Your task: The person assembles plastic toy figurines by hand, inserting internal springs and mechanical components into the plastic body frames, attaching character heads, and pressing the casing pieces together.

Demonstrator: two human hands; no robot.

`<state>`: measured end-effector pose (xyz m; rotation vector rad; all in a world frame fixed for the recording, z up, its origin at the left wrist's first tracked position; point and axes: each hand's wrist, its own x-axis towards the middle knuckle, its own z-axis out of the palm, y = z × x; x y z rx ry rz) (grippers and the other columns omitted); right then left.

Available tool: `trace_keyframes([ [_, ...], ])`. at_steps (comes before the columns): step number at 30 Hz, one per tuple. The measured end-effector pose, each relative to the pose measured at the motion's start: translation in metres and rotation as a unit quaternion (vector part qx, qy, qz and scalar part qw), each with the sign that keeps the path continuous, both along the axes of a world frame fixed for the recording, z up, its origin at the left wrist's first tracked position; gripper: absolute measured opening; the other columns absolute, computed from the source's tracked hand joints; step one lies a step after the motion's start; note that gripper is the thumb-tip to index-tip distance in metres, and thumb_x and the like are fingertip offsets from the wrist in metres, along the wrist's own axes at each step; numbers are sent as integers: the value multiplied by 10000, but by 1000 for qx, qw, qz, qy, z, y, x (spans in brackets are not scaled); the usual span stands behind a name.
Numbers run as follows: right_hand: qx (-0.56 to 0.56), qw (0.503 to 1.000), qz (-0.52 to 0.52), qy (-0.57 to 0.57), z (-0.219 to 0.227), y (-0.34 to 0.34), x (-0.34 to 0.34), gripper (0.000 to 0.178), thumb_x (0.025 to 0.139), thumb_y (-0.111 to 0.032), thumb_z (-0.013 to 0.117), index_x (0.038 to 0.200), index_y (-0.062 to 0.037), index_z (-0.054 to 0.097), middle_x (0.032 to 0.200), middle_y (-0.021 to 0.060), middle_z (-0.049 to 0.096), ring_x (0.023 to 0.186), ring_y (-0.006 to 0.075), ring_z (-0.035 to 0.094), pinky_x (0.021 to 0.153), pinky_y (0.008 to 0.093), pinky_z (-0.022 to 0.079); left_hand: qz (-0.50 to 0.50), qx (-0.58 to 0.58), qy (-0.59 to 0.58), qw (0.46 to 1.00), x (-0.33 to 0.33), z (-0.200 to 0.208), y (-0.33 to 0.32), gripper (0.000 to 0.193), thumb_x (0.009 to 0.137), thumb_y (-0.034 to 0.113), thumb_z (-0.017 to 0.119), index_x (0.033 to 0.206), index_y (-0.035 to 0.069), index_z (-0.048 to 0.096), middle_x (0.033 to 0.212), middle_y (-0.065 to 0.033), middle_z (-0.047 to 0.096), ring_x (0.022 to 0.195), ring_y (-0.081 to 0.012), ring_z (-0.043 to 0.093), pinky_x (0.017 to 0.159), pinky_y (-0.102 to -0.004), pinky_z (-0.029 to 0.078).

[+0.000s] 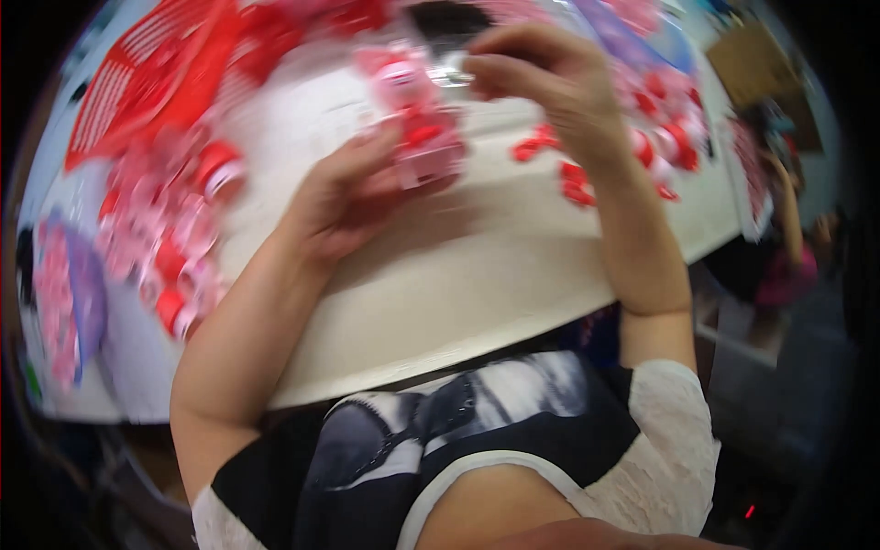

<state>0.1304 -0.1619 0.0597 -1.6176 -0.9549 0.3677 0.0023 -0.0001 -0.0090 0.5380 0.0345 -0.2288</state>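
Observation:
My left hand is closed around a pink plastic toy part, boxy at the bottom, with a red piece in its middle and a rounded pink top. It is held above the white table. Further right, my right hand is raised with thumb and forefinger pinched together. Whatever lies between those fingertips is too blurred to make out. Just left of them is a shiny tray, at the edge of a dark heap of small things.
A red slotted basket stands at the far left, beside a pile of pink and red parts. Small red pieces and more pink-red parts lie right. Purple-rimmed containers stand at the sides. Another person's arm shows at far right.

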Motion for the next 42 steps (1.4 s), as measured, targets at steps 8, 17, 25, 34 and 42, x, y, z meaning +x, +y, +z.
trace_keyframes([
  [8,60,998,25,-6,-14,12,-17,119,794,2,607,908,31,628,831,62,627,766,105,581,712,199,470,11,6,-9,1000,2,-1,3,672,771,315,658,1261,-23,346,1209,-179,471,1117,-341,473,972,-439,386],
  [17,34,979,32,-196,-19,8,-15,124,781,31,609,903,37,624,887,78,602,820,122,557,737,214,447,39,-55,6,998,3,-3,3,595,837,286,575,1260,-41,313,1194,-229,452,1131,-384,448,980,-456,390],
  [25,17,980,11,-197,-20,11,-18,111,774,9,626,883,30,632,858,67,607,801,121,555,720,218,448,42,-59,0,997,3,-5,4,596,848,268,560,1273,-44,282,1221,-237,427,1150,-395,427,993,-462,374],
  [34,21,980,21,-198,-22,13,-20,124,767,-9,637,888,19,636,861,68,613,789,117,559,716,213,458,36,-64,-3,997,1,-7,3,569,854,237,554,1264,-60,294,1214,-242,432,1153,-389,427,997,-464,367],
  [42,-38,968,24,-247,-18,13,-24,129,760,25,630,888,27,635,862,73,612,781,112,559,703,204,451,30,-99,19,994,2,-2,2,352,844,157,582,1115,-38,470,1065,-130,544,982,-231,565,912,-411,463],
])
